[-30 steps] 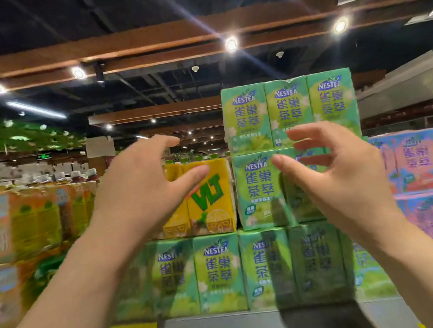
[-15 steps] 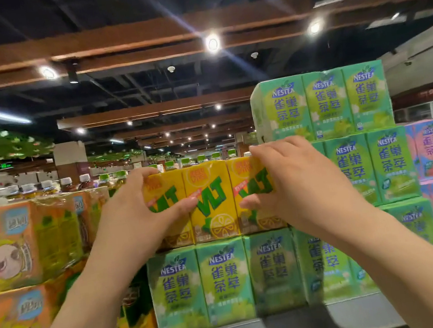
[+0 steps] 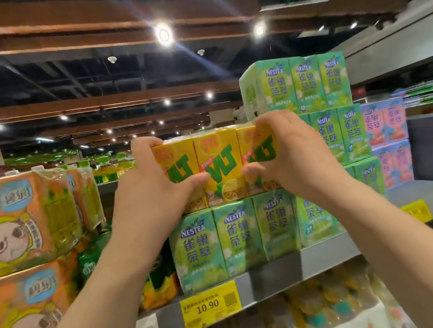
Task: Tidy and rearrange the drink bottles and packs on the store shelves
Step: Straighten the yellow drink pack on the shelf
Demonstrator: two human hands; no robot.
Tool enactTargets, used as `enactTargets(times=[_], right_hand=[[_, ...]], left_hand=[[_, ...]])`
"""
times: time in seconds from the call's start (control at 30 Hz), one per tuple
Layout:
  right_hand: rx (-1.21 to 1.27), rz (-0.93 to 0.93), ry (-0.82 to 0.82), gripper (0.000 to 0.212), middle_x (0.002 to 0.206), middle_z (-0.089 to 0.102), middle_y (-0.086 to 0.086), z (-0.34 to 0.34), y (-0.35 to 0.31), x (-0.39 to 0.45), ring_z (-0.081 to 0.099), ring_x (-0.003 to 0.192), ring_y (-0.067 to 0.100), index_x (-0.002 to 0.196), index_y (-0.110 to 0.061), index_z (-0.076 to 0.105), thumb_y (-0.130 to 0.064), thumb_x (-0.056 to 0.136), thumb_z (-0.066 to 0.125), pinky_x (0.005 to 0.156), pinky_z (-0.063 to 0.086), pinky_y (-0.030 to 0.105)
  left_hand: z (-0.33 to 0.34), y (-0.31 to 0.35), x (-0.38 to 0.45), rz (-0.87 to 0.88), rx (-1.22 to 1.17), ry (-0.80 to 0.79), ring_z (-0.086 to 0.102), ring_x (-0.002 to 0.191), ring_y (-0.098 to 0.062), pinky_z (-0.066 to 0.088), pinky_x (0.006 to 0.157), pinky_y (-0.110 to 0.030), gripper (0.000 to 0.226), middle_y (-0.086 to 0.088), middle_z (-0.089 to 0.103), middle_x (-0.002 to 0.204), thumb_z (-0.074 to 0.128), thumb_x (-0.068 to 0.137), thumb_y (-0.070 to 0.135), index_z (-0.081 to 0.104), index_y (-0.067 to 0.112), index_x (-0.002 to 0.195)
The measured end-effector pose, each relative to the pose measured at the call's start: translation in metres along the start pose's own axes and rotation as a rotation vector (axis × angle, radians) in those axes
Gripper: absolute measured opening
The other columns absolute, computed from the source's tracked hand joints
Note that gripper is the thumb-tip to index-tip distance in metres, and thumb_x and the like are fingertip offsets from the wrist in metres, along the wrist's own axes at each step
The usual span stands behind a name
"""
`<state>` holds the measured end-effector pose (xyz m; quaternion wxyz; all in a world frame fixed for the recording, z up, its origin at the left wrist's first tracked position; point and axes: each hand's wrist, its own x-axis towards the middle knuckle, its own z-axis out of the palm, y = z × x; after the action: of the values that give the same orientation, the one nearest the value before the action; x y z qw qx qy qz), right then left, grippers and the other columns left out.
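Two hands, spread apart a second ago, now clasp the yellow VLT pack [image 3: 217,166] (on green Nestea cartons [image 3: 237,233]). Left hand [image 3: 152,190] and right hand [image 3: 293,158] curl around its ends, thumbs on front.

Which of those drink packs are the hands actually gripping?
The yellow VLT lemon tea pack, gripped at both ends by the left hand and right hand. The green Nestea packs below are untouched.
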<state>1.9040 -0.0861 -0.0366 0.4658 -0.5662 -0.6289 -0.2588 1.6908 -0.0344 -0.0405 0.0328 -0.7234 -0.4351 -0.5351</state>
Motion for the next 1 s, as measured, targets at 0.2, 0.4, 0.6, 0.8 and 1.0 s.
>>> enactTargets(times=[0.2,0.4,0.6,0.8,1.0], right_hand=[[0.251,0.214,0.105,0.071,0.119,0.056,-0.005,0.013,-0.016,-0.018,0.049,0.106,0.007,0.125,-0.039,0.048,-0.046,0.065,0.087,0.082,0.038,0.010],[0.463,0.424,0.126,0.090,0.133,0.057,-0.003,0.008,-0.026,-0.019,0.054,0.117,0.009,0.141,-0.031,0.045,-0.044,0.063,0.089,0.104,0.046,0.037],[0.488,0.419,0.114,0.071,0.104,0.062,-0.011,0.003,-0.029,-0.022,0.061,0.098,0.008,0.119,-0.029,0.049,-0.042,0.063,0.091,0.089,0.054,0.036],[0.476,0.363,0.171,0.074,0.088,0.054,-0.021,-0.012,-0.031,-0.037,0.054,0.076,-0.008,0.122,-0.024,0.040,-0.039,0.067,0.089,0.066,0.047,0.018],[0.659,0.345,0.134,0.071,0.087,0.057,-0.024,-0.032,-0.043,-0.064,0.052,0.076,-0.026,0.117,-0.033,0.040,-0.036,0.066,0.090,0.058,0.041,0.001]], left_hand=[[-0.003,-0.007,-0.008,0.034,-0.059,0.044,0.059,0.069,-0.015,0.045,0.055,-0.030,0.066,0.006,0.062,0.089,0.074,0.078,0.051,0.029,0.030,0.121],[0.006,-0.010,-0.013,-0.032,-0.186,0.020,0.065,0.106,-0.024,0.052,0.077,-0.035,0.075,-0.002,0.065,0.123,0.074,0.079,0.051,0.028,0.037,0.136],[-0.001,0.005,-0.020,-0.058,-0.235,0.088,0.062,0.105,-0.021,0.054,0.081,-0.038,0.078,0.012,0.054,0.106,0.082,0.072,0.048,0.032,0.035,0.130],[-0.014,0.027,-0.047,-0.049,-0.210,0.180,0.064,0.092,-0.016,0.056,0.076,-0.037,0.076,0.013,0.061,0.105,0.083,0.068,0.048,0.031,0.039,0.123],[-0.040,0.045,-0.087,-0.117,-0.195,0.280,0.064,0.094,-0.013,0.057,0.080,-0.044,0.080,0.017,0.060,0.107,0.086,0.065,0.048,0.034,0.044,0.125]])
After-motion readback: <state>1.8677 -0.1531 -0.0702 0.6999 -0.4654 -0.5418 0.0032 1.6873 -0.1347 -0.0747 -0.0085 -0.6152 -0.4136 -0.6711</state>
